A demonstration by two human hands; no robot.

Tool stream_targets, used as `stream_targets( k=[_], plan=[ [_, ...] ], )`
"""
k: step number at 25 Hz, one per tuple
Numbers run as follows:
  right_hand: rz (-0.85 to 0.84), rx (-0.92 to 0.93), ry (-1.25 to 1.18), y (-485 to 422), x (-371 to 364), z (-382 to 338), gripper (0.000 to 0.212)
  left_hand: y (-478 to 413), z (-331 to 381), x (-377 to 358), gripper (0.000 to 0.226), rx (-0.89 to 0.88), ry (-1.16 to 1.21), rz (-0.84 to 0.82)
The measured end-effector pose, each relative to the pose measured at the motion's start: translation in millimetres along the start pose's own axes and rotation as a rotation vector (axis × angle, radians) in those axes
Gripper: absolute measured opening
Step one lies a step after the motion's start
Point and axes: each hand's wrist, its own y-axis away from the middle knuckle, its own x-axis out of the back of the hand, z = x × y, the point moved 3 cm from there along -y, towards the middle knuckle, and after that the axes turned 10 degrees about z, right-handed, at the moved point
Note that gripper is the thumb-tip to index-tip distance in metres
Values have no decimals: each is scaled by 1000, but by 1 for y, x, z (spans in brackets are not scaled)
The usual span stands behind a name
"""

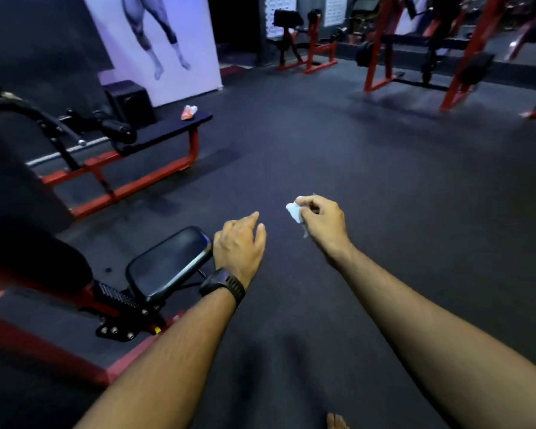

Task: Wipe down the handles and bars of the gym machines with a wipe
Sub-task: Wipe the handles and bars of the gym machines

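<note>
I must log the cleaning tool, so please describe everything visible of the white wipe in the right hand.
The wipe is a small white crumpled wad, soft like tissue or thin cloth. The right hand curls round it and hides much of it. A bunched part sticks out in front, and a thin tail hangs below the hand. It is held above the dark floor and touches no machine.

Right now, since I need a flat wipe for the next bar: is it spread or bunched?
Bunched. The wipe is a small white wad pinched in the right hand, one corner hanging below.
</note>
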Motion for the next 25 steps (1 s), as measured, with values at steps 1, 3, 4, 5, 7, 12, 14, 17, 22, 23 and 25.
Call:
stream_targets(
  k=[1,3,4,5,7,12,14,17,22,23,25],
  plan=[
    [-41,20,-11,-25,-9,-2,25,-17,-1,-8,39,28,-18,27],
    [-123,26,-38,-69,-27,-6,21,-49,-6,-21,39,97,-62,70],
    [-175,24,-45,-89,-40,-7,21,-61,-10,-25,39,135,-90,93],
    [-228,29,-47,-107,-54,-8,21,-72,-14,-28,39,172,-120,117],
    [-319,49,-45,-137,-87,-12,16,-96,-23,-36,38,227,-159,160],
    [-531,163,-57,-196,-201,-23,16,-164,-78,-56,36,314,-283,267],
    [-616,200,-69,-215,-254,-30,16,-193,-111,-59,36,362,-341,304],
    [-730,223,-59,-239,-326,-44,18,-234,-157,-55,36,488,-389,362],
    [-916,289,-128,-278,-442,-87,17,-307,-216,-46,35,641,-516,454],
    [-967,299,-146,-283,-466,-92,18,-319,-226,-45,35,652,-555,456],
    [-1042,304,-155,-292,-512,-101,19,-342,-251,-42,37,693,-621,465]
  ],
)
